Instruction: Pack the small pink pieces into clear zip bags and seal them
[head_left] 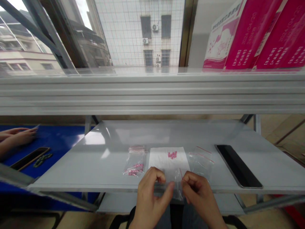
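My right hand (pixel 199 192) pinches a small clear zip bag (pixel 178 187) by its side near the red seal line, just over the table's front edge. To the left of that bag, my left hand (pixel 154 190) is held with thumb and fingers apart, and nothing shows between them. Beyond my hands lies a white sheet of paper (pixel 159 156) with a small cluster of pink beads (pixel 172 155) on it. Filled zip bags (pixel 135 162) holding pink pieces are stacked left of the paper. On the right rest flat clear zip bags (pixel 201 160) with red seal lines.
A black phone (pixel 239 167) lies on the grey table (pixel 114 133) at right. Above runs a shelf edge (pixel 152 92) bearing pink boxes (pixel 252 38). At far left, another person's hands (pixel 17 138) are over a blue table (pixel 64 143) with a phone (pixel 30 158) and a dark beaded string (pixel 43 159).
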The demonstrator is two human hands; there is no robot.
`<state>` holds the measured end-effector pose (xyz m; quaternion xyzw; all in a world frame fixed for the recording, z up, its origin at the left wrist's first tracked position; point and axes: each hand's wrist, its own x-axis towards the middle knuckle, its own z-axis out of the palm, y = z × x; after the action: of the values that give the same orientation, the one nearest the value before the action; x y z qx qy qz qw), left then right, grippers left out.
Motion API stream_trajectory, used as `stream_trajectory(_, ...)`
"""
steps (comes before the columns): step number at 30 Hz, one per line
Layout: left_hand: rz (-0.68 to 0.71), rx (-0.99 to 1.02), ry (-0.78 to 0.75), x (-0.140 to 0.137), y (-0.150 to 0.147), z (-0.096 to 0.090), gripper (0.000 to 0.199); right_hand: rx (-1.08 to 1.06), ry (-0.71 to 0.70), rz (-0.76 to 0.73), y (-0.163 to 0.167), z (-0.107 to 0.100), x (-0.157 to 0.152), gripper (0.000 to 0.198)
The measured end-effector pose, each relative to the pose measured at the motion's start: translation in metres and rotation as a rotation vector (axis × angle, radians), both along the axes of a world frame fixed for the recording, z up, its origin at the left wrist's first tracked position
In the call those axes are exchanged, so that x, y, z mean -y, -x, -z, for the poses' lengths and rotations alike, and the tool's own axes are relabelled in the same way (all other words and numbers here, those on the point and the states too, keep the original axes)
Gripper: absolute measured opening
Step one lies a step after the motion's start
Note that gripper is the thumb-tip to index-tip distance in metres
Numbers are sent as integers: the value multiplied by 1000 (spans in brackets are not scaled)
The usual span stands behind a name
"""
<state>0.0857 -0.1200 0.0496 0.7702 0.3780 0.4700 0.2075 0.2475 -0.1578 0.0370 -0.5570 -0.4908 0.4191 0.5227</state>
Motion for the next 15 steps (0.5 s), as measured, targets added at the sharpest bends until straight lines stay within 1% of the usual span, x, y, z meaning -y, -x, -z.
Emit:
stream_trajectory(1, 74, -28, -14, 0, 3, -1, 22, -6, 10, -26, -1, -1, 0, 26)
stream_trajectory(3, 220, -139, -15, 0, 7, -1, 75, -5, 24, -76, -1, -3, 0, 24)
stream_trajectory(4, 264, -194, -8, 0, 8, 1, 90, 3, 26, -92, -1, -4, 0, 23)
stream_trajectory(5, 279, -230, -4, -1, 8, 2, 95, 15, 27, -100, 0, -4, -1, 23)
stream_trajectory(7, 267, -232, -1, -3, 7, 5, 88, 48, 31, -89, 0, -3, -2, 23)
stream_trajectory(10, 235, -166, 18, -5, 6, 8, 69, 112, 30, -79, 0, 1, -2, 23)
stream_trajectory(13, 192, -95, 67, -5, 4, 12, 57, 164, -2, -85, -3, 8, -7, 33)
stream_trajectory(15, 137, -40, 111, -4, 3, 16, 52, 258, -54, -26, -7, 13, -16, 39)
